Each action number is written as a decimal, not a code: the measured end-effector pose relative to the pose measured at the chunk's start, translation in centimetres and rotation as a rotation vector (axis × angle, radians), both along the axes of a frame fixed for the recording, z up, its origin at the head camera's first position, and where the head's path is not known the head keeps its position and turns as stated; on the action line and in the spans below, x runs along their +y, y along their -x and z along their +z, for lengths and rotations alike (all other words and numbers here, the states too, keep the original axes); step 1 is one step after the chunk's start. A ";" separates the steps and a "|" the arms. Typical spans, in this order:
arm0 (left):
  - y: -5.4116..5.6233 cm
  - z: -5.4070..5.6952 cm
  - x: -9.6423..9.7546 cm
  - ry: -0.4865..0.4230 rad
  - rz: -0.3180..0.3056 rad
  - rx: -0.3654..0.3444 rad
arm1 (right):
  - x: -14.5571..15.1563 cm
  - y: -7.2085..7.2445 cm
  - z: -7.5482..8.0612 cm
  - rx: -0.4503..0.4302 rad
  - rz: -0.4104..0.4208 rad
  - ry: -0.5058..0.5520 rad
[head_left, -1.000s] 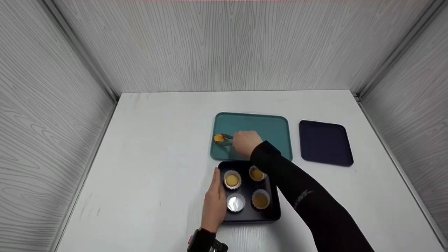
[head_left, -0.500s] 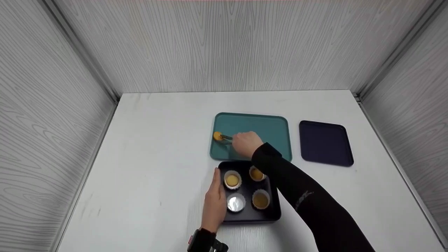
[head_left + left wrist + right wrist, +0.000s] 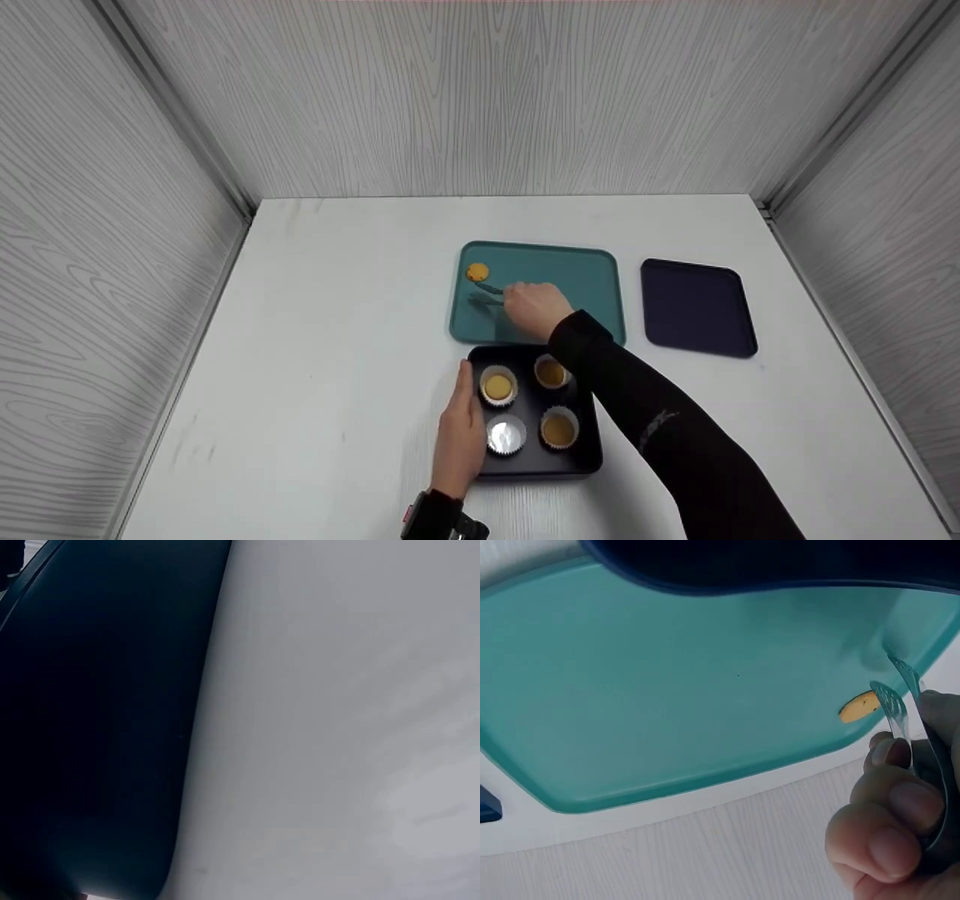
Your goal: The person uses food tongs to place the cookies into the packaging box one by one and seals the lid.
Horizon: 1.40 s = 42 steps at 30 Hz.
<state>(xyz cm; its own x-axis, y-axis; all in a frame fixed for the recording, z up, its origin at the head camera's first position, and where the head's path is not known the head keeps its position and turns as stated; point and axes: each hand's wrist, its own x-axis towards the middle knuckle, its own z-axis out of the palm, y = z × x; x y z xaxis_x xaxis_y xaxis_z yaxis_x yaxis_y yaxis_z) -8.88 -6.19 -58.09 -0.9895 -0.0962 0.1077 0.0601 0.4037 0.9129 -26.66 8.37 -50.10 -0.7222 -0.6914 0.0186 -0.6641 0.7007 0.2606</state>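
Observation:
My right hand [image 3: 536, 309] grips metal tongs [image 3: 489, 288] over the teal tray [image 3: 559, 270], their two tips spread apart. A small round yellow cookie [image 3: 478, 271] with dark specks lies on the tray's left part, just beyond the tips. In the right wrist view the tongs [image 3: 889, 701] overlap the cookie's edge [image 3: 855, 708]. My left hand [image 3: 459, 439] lies with extended fingers along the left wall of a dark square pan [image 3: 533, 420]. That wall fills the left of the left wrist view. Inside the pan, three pleated cups [image 3: 559, 428] hold yellow rounds; a fourth shows a shiny bare bottom [image 3: 506, 434].
A dark navy tray [image 3: 699, 307] lies to the right of the teal one on the white table [image 3: 337, 322]. Grey wood-grain panels [image 3: 480, 97] close off the back and both sides. The right sleeve [image 3: 660, 427] passes over the pan's right rim.
The cookie was between the tong tips at the tray's left rim; it now lies farther back, clear of that rim. The tongs have drawn slightly right. My left hand stays put.

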 end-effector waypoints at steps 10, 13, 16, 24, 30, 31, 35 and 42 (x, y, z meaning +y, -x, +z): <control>-0.1 0.1 0.1 -0.003 0.003 0.005 | 0.2 0.9 -0.4 -0.185 -0.174 0.076; -0.1 0.1 0.0 -0.005 0.006 0.007 | 0.2 1.2 -0.7 -0.213 -0.198 0.120; -0.2 0.1 0.0 -0.006 0.004 0.007 | 0.3 1.4 -0.9 -0.216 -0.212 0.146; -0.3 0.2 0.1 -0.013 0.001 0.000 | -0.2 1.5 -0.6 -0.240 -0.244 0.197; -0.4 0.3 0.3 -0.015 0.001 -0.005 | -0.6 1.8 -0.6 -0.317 -0.303 0.236; -0.4 0.3 0.3 -0.012 0.000 -0.004 | -0.6 1.9 -0.7 -0.337 -0.318 0.252; -0.6 0.3 0.3 -0.007 -0.001 -0.006 | -0.7 2.1 -0.7 -0.423 -0.380 0.307; -0.6 0.3 0.3 -0.014 -0.006 -0.006 | -1.0 2.4 -0.3 -0.462 -0.398 0.297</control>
